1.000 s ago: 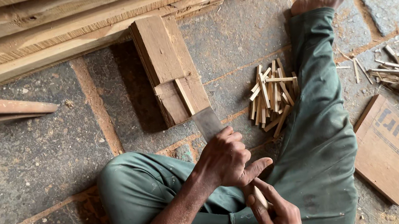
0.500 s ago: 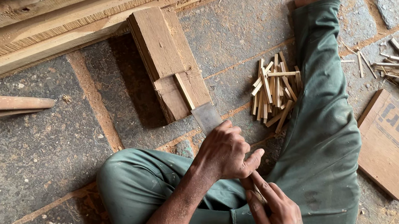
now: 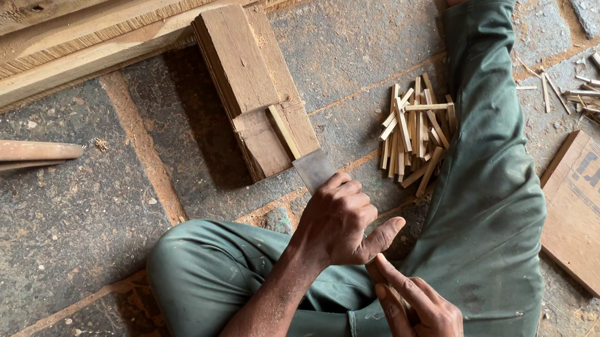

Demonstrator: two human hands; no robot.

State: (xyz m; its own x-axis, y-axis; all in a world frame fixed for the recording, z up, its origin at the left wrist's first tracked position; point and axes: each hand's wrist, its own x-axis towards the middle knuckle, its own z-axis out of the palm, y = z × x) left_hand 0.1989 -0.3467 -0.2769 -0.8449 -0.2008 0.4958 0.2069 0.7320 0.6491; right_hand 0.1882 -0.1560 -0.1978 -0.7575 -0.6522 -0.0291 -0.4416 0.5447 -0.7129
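A flat metal blade [image 3: 314, 169] is gripped in the left hand [image 3: 337, 219], fingers wrapped tight round its lower end, its tip kept just beside the wooden block [image 3: 254, 91] (seemingly a chopping rest). A thin wood sliver [image 3: 396, 296] is pinched in the right hand [image 3: 421, 320], held low over the lap, fingers closed on it. A pile of cut sticks [image 3: 416, 133] is heaped against the green-trousered leg [image 3: 490, 161], within easy reach. No container is seen; a flat board [image 3: 596, 212] lies further right, bare.
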